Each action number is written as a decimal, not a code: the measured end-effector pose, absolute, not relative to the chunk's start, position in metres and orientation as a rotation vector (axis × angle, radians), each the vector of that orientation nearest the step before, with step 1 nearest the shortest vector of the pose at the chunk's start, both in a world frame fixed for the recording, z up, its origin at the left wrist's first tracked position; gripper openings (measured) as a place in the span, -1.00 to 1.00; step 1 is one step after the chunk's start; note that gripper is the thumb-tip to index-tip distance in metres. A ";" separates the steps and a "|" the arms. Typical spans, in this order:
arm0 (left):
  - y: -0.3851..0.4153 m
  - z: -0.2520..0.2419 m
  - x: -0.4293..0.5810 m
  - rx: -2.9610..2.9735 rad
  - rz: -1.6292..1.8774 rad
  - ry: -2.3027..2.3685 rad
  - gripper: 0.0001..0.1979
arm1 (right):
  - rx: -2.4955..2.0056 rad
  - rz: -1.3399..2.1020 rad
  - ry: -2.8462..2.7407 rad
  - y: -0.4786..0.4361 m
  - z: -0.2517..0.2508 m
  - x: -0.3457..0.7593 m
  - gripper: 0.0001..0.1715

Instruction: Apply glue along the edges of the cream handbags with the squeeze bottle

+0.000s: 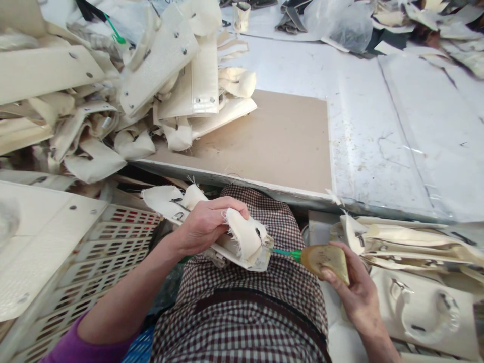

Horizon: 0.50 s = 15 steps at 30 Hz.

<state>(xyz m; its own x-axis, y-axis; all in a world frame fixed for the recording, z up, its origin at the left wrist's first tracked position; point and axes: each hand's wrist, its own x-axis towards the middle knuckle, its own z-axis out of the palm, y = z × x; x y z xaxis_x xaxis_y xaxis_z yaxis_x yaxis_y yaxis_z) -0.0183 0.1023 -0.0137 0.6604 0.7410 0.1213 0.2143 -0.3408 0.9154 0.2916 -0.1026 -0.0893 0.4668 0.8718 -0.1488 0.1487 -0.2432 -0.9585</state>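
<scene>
My left hand (206,224) is closed around a cream bag piece (245,242) with frayed fabric lining, held over my lap. My right hand (353,290) grips a yellowish squeeze bottle (327,259) lying sideways. Its green nozzle (287,252) points left and its tip touches the edge of the cream piece. Below both hands is a checked apron (242,312).
A heap of cream bag parts (151,85) covers the table's left side beside a brown board (280,141). More cream pieces with handles (416,282) are stacked at right. A white plastic crate (113,247) stands at left. Plastic sheeting (397,126) covers the table's right part.
</scene>
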 end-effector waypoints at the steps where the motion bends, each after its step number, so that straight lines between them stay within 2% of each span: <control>1: 0.102 -0.014 -0.019 1.864 0.657 0.762 -0.74 | -1.689 0.892 -0.873 -0.102 -0.090 0.289 -0.42; 8: 0.099 -0.017 -0.020 1.746 0.637 0.807 -0.75 | -1.711 1.088 -0.845 -0.115 -0.097 0.303 -0.38; 15: 0.097 -0.014 -0.019 1.690 0.627 0.831 -0.76 | -1.776 1.047 -0.722 -0.113 -0.095 0.298 -0.32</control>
